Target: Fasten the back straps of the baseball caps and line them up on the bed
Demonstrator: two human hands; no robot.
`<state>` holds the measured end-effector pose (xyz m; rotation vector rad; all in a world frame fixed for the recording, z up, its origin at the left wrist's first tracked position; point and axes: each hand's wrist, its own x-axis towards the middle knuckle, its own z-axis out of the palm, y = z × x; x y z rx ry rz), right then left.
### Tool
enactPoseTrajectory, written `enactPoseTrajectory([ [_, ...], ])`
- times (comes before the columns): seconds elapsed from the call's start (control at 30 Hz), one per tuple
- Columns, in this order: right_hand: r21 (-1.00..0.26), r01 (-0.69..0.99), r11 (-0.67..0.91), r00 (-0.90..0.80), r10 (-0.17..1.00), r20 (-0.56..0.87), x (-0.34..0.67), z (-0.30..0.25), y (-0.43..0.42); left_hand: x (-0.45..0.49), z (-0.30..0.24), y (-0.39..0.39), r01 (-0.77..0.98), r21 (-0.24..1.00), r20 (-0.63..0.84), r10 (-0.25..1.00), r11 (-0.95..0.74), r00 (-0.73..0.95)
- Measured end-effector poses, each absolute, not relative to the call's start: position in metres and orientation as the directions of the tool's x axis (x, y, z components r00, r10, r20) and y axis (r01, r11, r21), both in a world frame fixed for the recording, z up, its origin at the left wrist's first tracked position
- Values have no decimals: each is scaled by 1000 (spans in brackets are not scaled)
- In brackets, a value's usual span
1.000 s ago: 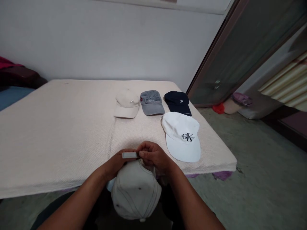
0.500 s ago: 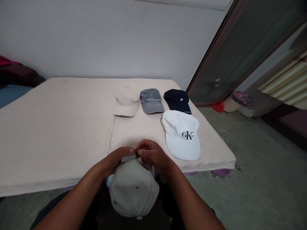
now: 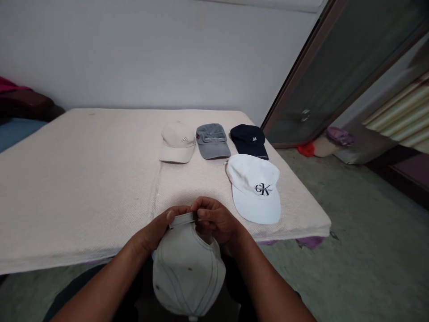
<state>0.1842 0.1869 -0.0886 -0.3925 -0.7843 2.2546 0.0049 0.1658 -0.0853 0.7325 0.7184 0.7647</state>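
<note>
I hold a pale grey cap [image 3: 188, 268] over my lap at the near edge of the mattress, its crown toward me. My left hand [image 3: 160, 228] and my right hand [image 3: 215, 221] both pinch its back strap [image 3: 182, 219], fingers closed on it. On the cream mattress [image 3: 83, 179] lie a white cap with a dark logo [image 3: 254, 188] just right of my hands, and farther back a beige cap [image 3: 177, 142], a grey cap [image 3: 212, 141] and a navy cap [image 3: 248, 140] in a row.
A white wall runs behind the mattress. A glass sliding door [image 3: 328, 76] leans at the right, over a bare concrete floor [image 3: 362, 250]. Dark red and blue bedding [image 3: 20, 112] lies at the far left.
My hands have drawn the strap end in and pressed it down along the cap's back; the loose strip that stuck out to the left one second ago now lies flat.
</note>
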Motion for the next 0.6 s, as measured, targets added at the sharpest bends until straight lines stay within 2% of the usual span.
enactPoseTrajectory([
  [0.13, -629, -535, -565, -710, 703, -27, 186, -89, 187, 5, -86, 165, -374, 795, -258, 825, 477, 504],
  [0.4, -766, -399, -505, -675, 726, -128, 193, -90, 191, 13, -72, 168, -273, 777, -361, 756, 568, 546],
  [0.6, -818, -357, -452, -663, 739, -120, 190, -95, 192, 16, -74, 170, -155, 814, -435, 763, 560, 478],
])
